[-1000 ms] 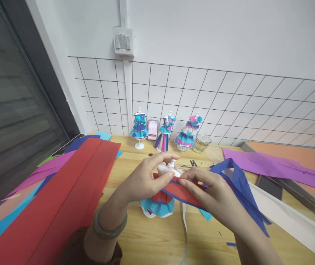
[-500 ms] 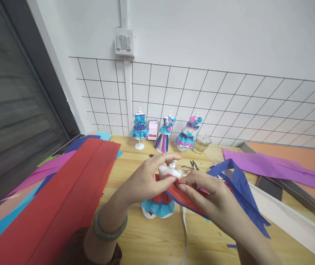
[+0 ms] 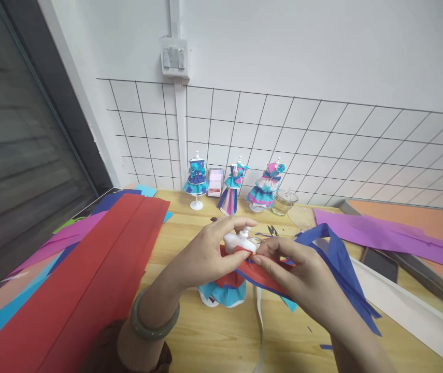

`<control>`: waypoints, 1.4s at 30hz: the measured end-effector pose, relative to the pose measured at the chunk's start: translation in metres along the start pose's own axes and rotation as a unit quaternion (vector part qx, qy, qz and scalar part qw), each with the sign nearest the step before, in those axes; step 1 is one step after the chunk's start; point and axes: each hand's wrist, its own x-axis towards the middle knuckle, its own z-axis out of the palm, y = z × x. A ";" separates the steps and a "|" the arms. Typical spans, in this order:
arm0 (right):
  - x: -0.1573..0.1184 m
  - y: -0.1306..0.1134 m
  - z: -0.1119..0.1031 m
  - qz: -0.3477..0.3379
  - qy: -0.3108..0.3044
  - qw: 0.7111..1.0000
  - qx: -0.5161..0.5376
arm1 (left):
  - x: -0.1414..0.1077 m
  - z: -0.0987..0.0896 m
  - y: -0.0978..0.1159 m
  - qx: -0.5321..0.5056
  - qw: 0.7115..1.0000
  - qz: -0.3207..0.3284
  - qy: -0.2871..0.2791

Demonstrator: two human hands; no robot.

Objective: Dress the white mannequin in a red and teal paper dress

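Note:
A small white mannequin [image 3: 240,242] leans between my hands, dressed in a red and turquoise layered skirt [image 3: 225,293]. My left hand [image 3: 209,251] curls round its upper body, thumb pressing red cloth against the chest. Pinched in the fingertips of my right hand [image 3: 299,264] is the edge of a red cloth strip with blue trim [image 3: 263,276], right beside my left thumb. The strip hangs below my right fingers, and part of it is hidden by that hand. Blue fabric strips [image 3: 341,264] lie behind my right wrist.
Three dressed mannequins [image 3: 197,178], a phone [image 3: 215,182] and a glass cup [image 3: 284,202] stand near the wall. Small black snips [image 3: 272,231] lie behind my hands. Red sheets [image 3: 100,259] cover the left; purple sheets [image 3: 380,233] and a dark phone [image 3: 380,264] are at right.
My right hand has shifted slightly at the mannequin's chest. The red strip's edge sits closer against the body, and more turquoise cloth shows below my right hand.

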 end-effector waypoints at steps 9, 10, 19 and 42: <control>0.001 0.005 0.000 0.006 0.003 1.000 -0.002 | 0.000 0.000 0.000 0.001 1.000 0.015 -0.006; 0.000 0.005 -0.001 0.008 0.002 1.000 -0.003 | 0.000 0.000 0.000 -0.001 1.000 0.018 -0.005; -0.001 0.003 -0.005 0.006 -0.011 1.000 -0.008 | -0.002 -0.004 -0.002 0.047 0.997 0.037 -0.039; -0.018 0.013 0.003 -0.017 0.010 0.996 -0.087 | 0.001 -0.002 -0.005 0.020 0.999 0.032 -0.025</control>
